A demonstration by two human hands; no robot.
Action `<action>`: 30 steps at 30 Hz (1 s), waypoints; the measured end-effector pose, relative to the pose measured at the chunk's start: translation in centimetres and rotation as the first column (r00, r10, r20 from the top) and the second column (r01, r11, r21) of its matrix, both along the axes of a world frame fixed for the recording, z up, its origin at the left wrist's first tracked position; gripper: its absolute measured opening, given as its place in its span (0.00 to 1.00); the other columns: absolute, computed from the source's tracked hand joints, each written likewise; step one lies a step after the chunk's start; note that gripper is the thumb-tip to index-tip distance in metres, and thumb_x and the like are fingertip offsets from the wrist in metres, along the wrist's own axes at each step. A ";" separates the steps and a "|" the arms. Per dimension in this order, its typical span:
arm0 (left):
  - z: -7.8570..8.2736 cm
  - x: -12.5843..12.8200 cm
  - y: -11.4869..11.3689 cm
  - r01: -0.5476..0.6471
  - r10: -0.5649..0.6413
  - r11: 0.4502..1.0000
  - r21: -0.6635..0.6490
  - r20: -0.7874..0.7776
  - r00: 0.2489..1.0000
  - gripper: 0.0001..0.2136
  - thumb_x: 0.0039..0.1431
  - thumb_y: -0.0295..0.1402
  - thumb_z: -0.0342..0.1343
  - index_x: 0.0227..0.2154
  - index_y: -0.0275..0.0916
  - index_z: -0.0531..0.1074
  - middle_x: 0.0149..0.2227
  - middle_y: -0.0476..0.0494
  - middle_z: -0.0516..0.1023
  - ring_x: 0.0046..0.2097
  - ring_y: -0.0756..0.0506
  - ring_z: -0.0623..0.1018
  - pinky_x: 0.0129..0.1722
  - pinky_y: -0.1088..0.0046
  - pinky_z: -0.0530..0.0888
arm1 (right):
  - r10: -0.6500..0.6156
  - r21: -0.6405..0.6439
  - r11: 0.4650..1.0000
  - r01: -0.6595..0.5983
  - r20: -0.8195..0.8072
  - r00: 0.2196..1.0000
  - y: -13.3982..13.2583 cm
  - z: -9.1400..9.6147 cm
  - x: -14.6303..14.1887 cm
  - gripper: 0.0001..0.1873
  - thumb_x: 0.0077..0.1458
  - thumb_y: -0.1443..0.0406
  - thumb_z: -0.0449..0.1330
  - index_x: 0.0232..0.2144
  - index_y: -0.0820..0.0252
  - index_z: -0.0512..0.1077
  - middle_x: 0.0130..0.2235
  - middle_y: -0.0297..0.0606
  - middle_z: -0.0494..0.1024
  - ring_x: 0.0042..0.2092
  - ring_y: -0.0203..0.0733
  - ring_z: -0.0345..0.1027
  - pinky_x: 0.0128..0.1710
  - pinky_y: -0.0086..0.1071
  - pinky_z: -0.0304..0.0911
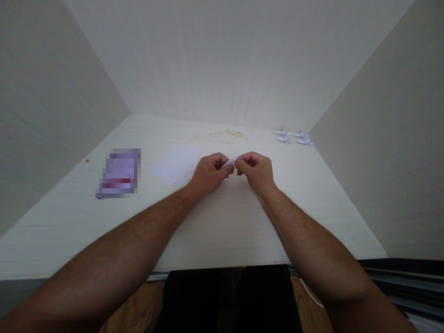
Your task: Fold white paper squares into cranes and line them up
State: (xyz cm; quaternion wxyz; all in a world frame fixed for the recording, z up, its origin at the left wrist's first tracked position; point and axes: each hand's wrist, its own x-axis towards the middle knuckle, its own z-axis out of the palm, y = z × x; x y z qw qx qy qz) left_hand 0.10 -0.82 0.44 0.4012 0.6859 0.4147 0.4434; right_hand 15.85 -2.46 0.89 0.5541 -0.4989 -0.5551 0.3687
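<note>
Between my two hands is a small piece of folded white paper (229,163), held just above the table. My left hand (211,173) pinches its left part between thumb and fingers. At the other end, the thumb and fingertips of my right hand (255,170) are closed on it. Much of the folded paper is hidden by the fingers, so its full shape does not show. Left of my left hand lie loose white paper sheets (176,163), overlapping one another. Several folded paper cranes (285,138) rest at the back right of the table.
A pixelated purple rectangular item (120,173) lies on the left of the white table (222,231). Pale walls enclose the back and both sides. A brownish stain (231,134) marks the back of the tabletop, and a small red spot (87,161) shows far left.
</note>
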 end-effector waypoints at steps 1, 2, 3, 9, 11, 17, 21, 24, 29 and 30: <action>0.0 0.0 0.0 0.000 0.000 1.000 -0.001 -0.001 1.000 0.09 0.53 0.37 0.62 0.25 0.36 0.73 0.22 0.47 0.76 0.24 0.52 0.73 0.25 0.76 0.67 | -0.002 0.007 1.000 0.002 0.002 1.000 0.0 0.0 0.0 0.05 0.46 0.64 0.64 0.24 0.59 0.73 0.19 0.30 0.73 0.22 0.31 0.63 0.23 0.28 0.58; 0.0 0.0 0.0 0.003 -0.003 1.000 -0.004 0.000 1.000 0.09 0.53 0.37 0.62 0.25 0.36 0.74 0.23 0.47 0.77 0.24 0.52 0.73 0.25 0.77 0.68 | -0.005 0.014 1.000 0.005 0.006 1.000 0.0 0.0 0.0 0.05 0.46 0.64 0.64 0.23 0.59 0.73 0.19 0.30 0.73 0.22 0.31 0.63 0.23 0.28 0.59; 0.0 0.0 0.0 0.009 -0.009 1.000 -0.009 0.007 1.000 0.09 0.53 0.37 0.62 0.25 0.36 0.74 0.23 0.47 0.77 0.24 0.52 0.73 0.25 0.77 0.68 | -0.007 0.020 1.000 0.007 0.011 1.000 0.0 0.0 0.0 0.05 0.47 0.64 0.64 0.23 0.59 0.73 0.19 0.30 0.73 0.22 0.31 0.63 0.23 0.28 0.59; 0.1 0.0 0.1 0.080 -0.070 0.993 -0.082 0.115 0.991 0.10 0.52 0.38 0.63 0.26 0.35 0.75 0.26 0.44 0.80 0.26 0.50 0.76 0.27 0.75 0.72 | -0.016 0.032 0.999 0.016 -0.004 1.000 0.0 -0.1 0.2 0.07 0.47 0.62 0.64 0.24 0.59 0.73 0.20 0.30 0.73 0.22 0.32 0.64 0.24 0.29 0.61; 0.1 0.0 0.1 0.089 -0.076 0.991 -0.099 0.132 0.988 0.11 0.52 0.39 0.63 0.26 0.35 0.75 0.27 0.43 0.81 0.26 0.50 0.77 0.27 0.75 0.73 | -0.025 0.034 0.999 0.025 -0.008 1.000 0.0 -0.1 0.2 0.07 0.47 0.61 0.64 0.24 0.58 0.73 0.20 0.30 0.73 0.22 0.32 0.65 0.24 0.29 0.61; 0.2 0.0 0.0 0.091 -0.079 0.992 -0.092 0.128 0.989 0.12 0.52 0.41 0.64 0.26 0.36 0.75 0.27 0.43 0.81 0.26 0.50 0.77 0.28 0.75 0.73 | 0.008 0.024 1.000 -0.008 0.007 1.000 0.0 0.0 0.0 0.06 0.44 0.63 0.66 0.23 0.58 0.72 0.21 0.30 0.74 0.23 0.32 0.67 0.23 0.28 0.61; 0.3 0.0 0.0 0.091 -0.085 0.993 -0.069 0.097 0.992 0.13 0.53 0.42 0.64 0.25 0.36 0.75 0.26 0.44 0.80 0.26 0.51 0.77 0.27 0.76 0.73 | 0.038 0.018 0.999 -0.039 0.030 0.999 0.0 -0.1 0.0 0.06 0.44 0.64 0.66 0.24 0.58 0.73 0.22 0.30 0.75 0.24 0.32 0.68 0.24 0.28 0.63; 0.3 -0.1 0.0 0.099 -0.096 0.994 -0.045 0.061 0.993 0.14 0.54 0.43 0.63 0.25 0.36 0.75 0.26 0.44 0.80 0.26 0.51 0.76 0.27 0.76 0.72 | 0.034 0.013 0.999 -0.035 0.044 0.998 0.0 -0.1 0.0 0.05 0.44 0.64 0.66 0.24 0.59 0.74 0.21 0.31 0.75 0.23 0.32 0.68 0.24 0.28 0.63; 0.2 -0.1 0.1 0.113 -0.111 0.993 -0.035 0.045 0.993 0.15 0.56 0.44 0.61 0.25 0.35 0.75 0.26 0.44 0.80 0.25 0.52 0.75 0.25 0.78 0.71 | 0.036 0.028 0.999 -0.037 0.029 0.999 -0.1 -0.1 -0.1 0.05 0.44 0.64 0.66 0.24 0.59 0.74 0.21 0.31 0.75 0.23 0.32 0.68 0.23 0.28 0.63; 0.3 -0.1 0.1 0.115 -0.113 0.993 -0.038 0.040 0.993 0.15 0.56 0.44 0.61 0.25 0.35 0.75 0.26 0.44 0.80 0.25 0.52 0.75 0.25 0.78 0.70 | 0.035 0.030 0.999 -0.036 0.029 0.999 0.0 -0.2 -0.1 0.05 0.45 0.64 0.66 0.24 0.59 0.74 0.21 0.31 0.75 0.23 0.32 0.68 0.23 0.27 0.63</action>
